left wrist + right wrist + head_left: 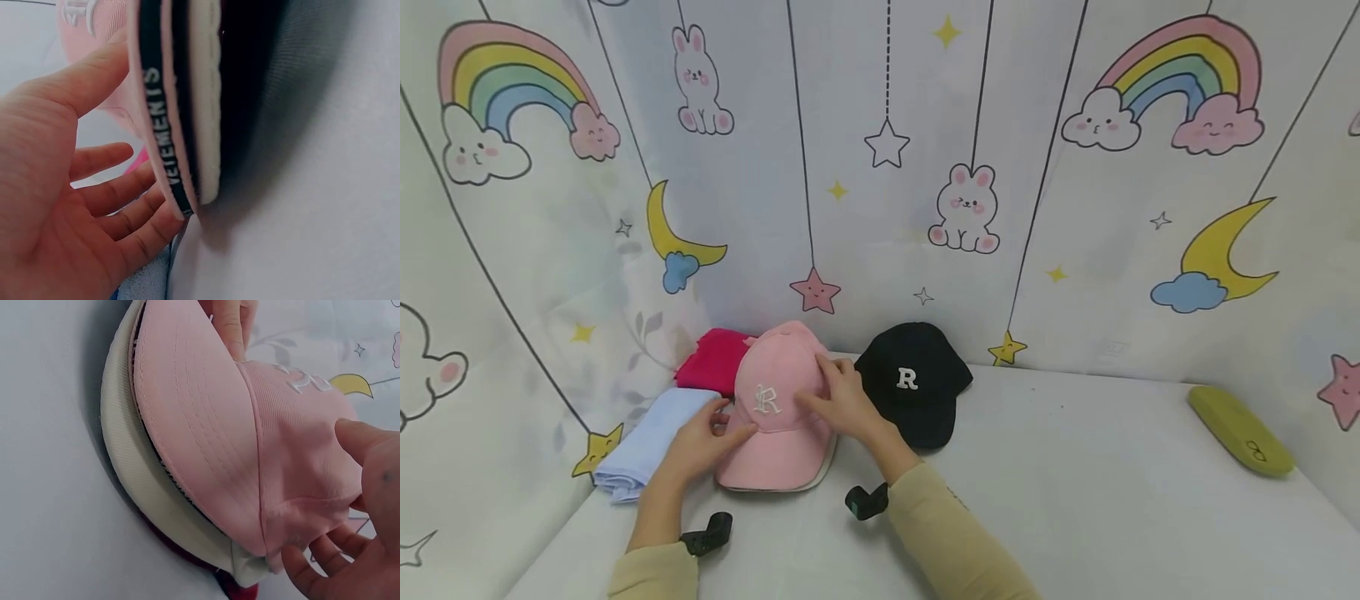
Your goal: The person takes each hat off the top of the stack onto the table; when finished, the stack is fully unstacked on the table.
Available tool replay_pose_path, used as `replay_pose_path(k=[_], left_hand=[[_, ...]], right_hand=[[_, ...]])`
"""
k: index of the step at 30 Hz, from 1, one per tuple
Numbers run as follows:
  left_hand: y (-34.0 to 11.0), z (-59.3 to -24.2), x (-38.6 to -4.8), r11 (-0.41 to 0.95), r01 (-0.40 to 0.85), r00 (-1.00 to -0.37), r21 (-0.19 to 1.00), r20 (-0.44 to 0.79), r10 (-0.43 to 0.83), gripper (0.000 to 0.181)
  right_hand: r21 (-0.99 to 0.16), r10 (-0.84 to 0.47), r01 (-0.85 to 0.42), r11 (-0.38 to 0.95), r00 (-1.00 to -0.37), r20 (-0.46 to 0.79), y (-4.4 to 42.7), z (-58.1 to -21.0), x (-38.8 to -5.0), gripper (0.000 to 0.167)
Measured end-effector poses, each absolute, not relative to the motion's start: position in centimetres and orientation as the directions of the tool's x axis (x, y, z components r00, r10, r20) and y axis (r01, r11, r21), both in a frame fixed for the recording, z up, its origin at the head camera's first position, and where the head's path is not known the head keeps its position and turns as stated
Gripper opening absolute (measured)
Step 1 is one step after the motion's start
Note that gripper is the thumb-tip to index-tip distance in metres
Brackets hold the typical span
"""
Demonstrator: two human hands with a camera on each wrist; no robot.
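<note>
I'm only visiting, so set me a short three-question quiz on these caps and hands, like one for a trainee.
1. Which white letter shows on the black fabric cap?
2. True or false: the left hand is the one nearer the black cap.
3. In the right wrist view, what shows directly beneath the brim of the pink fabric cap?
a) a light blue folded cloth
b) a cream fabric brim
c) a yellow-green oblong case

Key: 1. R. 2. False; the right hand is nearer. 3. b.
</note>
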State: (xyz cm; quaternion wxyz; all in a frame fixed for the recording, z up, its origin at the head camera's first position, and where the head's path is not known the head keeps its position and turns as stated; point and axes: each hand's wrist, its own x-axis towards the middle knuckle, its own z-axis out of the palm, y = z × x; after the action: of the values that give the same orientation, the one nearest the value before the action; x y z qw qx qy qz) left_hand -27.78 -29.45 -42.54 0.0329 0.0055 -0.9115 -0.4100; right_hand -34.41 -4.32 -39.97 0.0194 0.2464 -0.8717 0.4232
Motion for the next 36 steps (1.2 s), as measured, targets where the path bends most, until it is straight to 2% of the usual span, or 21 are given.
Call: replay_pose_path(k=[27,32,36], left_hand=[[-29.4,-41.8,-27.6,0.654,-0.007,-0.995,0.757,0.058,-0.077,0.088],[-29.3,-41.2,-27.6,0.636,-0.028,-0.994,0.771,0.044,-0.097,0.089],[-29.2,-40.7,-27.6,0.634,-0.028,-0.99,0.773,0.067,-0.125,0.088]], right_hand=[[-0.778,-0.303,-0.482,0.403,-0.872,0.384,-5.7,-40.3,-33.3,0.081],[-0.761,-0.278,-0.522,0.385,-0.852,0.443,-5.7,-39.8,-33.4,0.08],[-0.773,-0.269,-0.511,0.376,-0.858,0.437,-5.7,-39.0,-33.4,0.078]])
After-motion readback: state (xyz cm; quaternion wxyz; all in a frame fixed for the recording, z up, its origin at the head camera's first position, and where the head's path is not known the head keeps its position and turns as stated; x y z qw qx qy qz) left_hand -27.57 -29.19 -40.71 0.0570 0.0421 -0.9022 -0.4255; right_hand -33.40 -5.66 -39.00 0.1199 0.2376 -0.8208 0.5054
